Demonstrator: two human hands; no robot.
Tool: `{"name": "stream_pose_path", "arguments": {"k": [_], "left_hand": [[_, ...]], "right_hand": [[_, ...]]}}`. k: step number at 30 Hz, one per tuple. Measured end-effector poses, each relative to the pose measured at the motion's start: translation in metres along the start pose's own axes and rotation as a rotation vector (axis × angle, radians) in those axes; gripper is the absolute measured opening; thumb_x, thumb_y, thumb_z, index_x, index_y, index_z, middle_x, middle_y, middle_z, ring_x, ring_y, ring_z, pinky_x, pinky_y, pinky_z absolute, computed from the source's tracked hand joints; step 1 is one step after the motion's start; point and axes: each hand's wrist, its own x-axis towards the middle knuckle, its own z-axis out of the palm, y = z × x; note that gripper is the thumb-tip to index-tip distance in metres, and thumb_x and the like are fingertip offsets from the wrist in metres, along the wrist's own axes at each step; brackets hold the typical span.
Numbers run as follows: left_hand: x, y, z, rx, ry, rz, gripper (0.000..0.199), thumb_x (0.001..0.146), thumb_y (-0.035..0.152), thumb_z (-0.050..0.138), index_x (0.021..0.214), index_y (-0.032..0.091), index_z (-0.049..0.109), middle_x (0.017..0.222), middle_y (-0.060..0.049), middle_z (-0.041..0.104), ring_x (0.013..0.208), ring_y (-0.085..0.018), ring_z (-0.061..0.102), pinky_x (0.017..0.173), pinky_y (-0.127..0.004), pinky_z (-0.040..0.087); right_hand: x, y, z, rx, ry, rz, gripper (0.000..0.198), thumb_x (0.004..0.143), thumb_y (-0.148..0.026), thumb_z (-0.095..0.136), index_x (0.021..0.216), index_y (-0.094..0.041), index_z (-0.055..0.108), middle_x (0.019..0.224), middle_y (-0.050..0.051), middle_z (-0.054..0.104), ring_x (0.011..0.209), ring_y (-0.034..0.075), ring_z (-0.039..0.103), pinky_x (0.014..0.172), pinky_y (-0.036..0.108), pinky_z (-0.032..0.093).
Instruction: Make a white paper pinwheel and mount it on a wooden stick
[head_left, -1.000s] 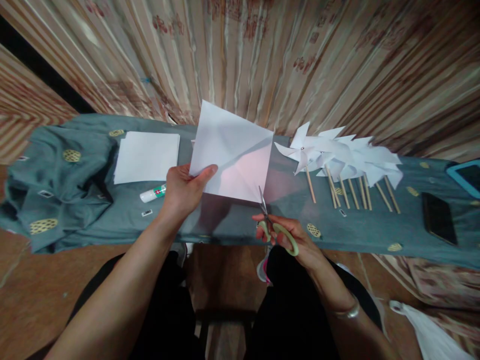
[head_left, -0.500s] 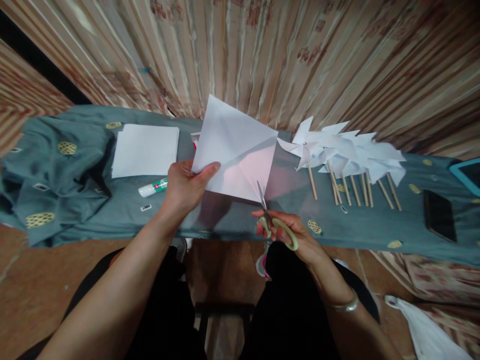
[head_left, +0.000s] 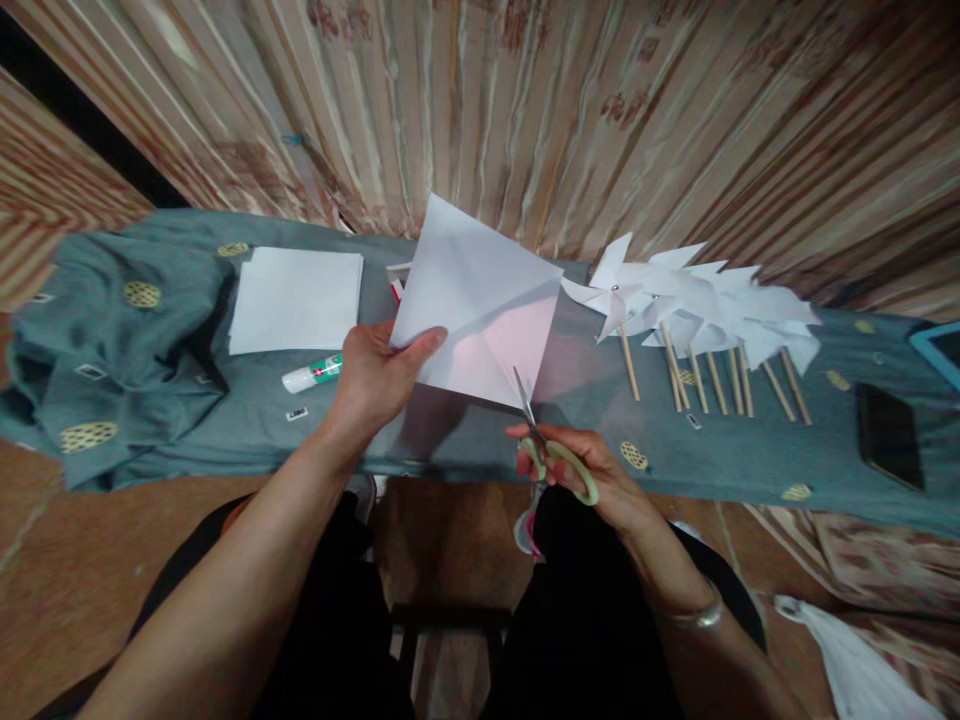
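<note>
While a smooth white paper square [head_left: 484, 290] hangs tilted above the cloth [head_left: 472, 455], the left hand [head_left: 377, 378] pinches its eight-o'clock edge, thumb [head_left: 429, 343] on top; at five o'clock the right hand [head_left: 611, 480] curls round pale-handled metal scissors [head_left: 535, 430], reaching the near corner. Cutting looks barely begun; both far corners seem whole. Assembled pinwheels [head_left: 697, 298], pointed paper on wooden sticks [head_left: 630, 363], lie at three o'clock; flat sheets [head_left: 298, 300], stacked, at nine.
</note>
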Motion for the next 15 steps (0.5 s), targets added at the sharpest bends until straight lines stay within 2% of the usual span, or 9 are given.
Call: {"name": "stream_pose_path", "arguments": {"k": [7, 15], "left_hand": [[-0.0005, 0.0005, -0.0038, 0.008, -0.03, 0.005, 0.022, 0.061, 0.034, 0.077, 0.062, 0.015, 0.067, 0.059, -0.001, 0.064, 0.053, -0.013, 0.056, 0.046, -0.022, 0.042], [-0.0023, 0.0084, -0.0036, -0.009, -0.021, -0.021, 0.019, 0.06, 0.03, 0.075, 0.061, 0.013, 0.067, 0.055, 0.0, 0.061, 0.048, -0.01, 0.05, 0.043, -0.02, 0.039]], "right_hand": [[-0.001, -0.0004, 0.0003, 0.059, -0.005, 0.027, 0.057, 0.069, -0.056, 0.077, 0.113, -0.021, 0.07, 0.077, 0.002, 0.066, 0.064, 0.009, 0.053, 0.055, 0.021, 0.036], [0.0012, 0.0024, 0.0035, 0.124, 0.013, 0.071, 0.057, 0.064, -0.051, 0.082, 0.111, -0.02, 0.072, 0.07, 0.0, 0.064, 0.06, 0.008, 0.051, 0.055, 0.021, 0.035]]}}
